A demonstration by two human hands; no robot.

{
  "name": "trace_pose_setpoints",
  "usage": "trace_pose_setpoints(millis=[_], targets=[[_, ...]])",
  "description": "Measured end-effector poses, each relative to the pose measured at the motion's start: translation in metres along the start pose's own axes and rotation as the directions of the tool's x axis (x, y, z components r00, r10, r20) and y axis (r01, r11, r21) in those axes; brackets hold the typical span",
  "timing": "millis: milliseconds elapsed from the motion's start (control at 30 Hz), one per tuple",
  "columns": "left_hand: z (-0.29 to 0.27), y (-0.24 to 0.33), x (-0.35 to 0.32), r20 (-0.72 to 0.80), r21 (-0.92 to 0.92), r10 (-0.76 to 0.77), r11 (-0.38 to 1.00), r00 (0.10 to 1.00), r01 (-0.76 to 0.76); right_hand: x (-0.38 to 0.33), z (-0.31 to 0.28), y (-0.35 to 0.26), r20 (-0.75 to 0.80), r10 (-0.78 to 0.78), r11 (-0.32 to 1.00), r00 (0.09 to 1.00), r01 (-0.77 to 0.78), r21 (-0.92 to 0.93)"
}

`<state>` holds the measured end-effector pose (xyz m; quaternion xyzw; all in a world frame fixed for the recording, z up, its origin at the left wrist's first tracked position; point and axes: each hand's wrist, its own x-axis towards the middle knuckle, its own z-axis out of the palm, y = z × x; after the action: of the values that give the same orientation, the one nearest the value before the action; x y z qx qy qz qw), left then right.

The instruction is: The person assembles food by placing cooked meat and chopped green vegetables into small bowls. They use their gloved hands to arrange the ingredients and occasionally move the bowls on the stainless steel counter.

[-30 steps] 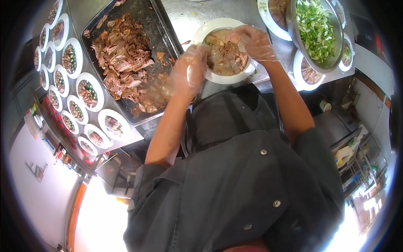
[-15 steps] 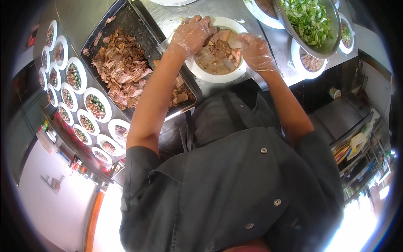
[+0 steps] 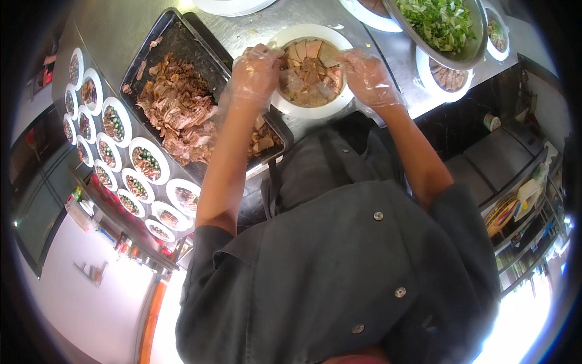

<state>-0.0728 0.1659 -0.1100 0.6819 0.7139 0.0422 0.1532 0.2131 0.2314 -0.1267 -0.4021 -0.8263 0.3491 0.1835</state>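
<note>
Sliced meat lies in overlapping pieces within a white plate on the steel counter. At the plate's left side, my left hand in a clear plastic glove has its fingers curled in over the inner edge, against the meat. Opposite it, my right hand, gloved the same way, holds its fingertips together at the right edge of the meat. Whether either pinches a slice is hidden. Left of the plate, partly behind my left forearm, a dark roasting tray holds a heap of cut meat.
Several filled white plates stand in rows at the left. On the right, a metal bowl of chopped greens sits over a plate of sliced meat. White plates are stacked at the far edge.
My left hand has drawn back from the far-left part of the meat to the plate's left edge. My right hand stays at the right edge. The whole view has shifted slightly.
</note>
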Motion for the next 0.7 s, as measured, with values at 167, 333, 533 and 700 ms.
trace_pose_setpoints(millis=[167,333,533,700], targets=[[-0.002,0.009,-0.025,0.014,-0.273,-0.083,0.958,0.996,0.083,-0.016,-0.002,-0.009,0.034,-0.012,0.937,0.999,0.023,-0.349],[0.016,0.018,-0.045,-0.132,-0.346,-0.081,0.938,0.988,0.031,-0.009,0.022,0.007,-0.033,0.005,0.885,0.999,-0.019,-0.465],[-0.020,0.052,-0.064,-0.209,-0.289,-0.015,0.956,0.978,-0.047,0.003,0.022,0.024,-0.035,-0.207,0.821,0.978,0.154,-0.550],[-0.010,0.101,-0.063,-0.183,-0.049,0.305,0.947,0.935,-0.318,0.011,0.009,0.013,-0.040,-0.334,0.838,0.942,0.277,-0.470]])
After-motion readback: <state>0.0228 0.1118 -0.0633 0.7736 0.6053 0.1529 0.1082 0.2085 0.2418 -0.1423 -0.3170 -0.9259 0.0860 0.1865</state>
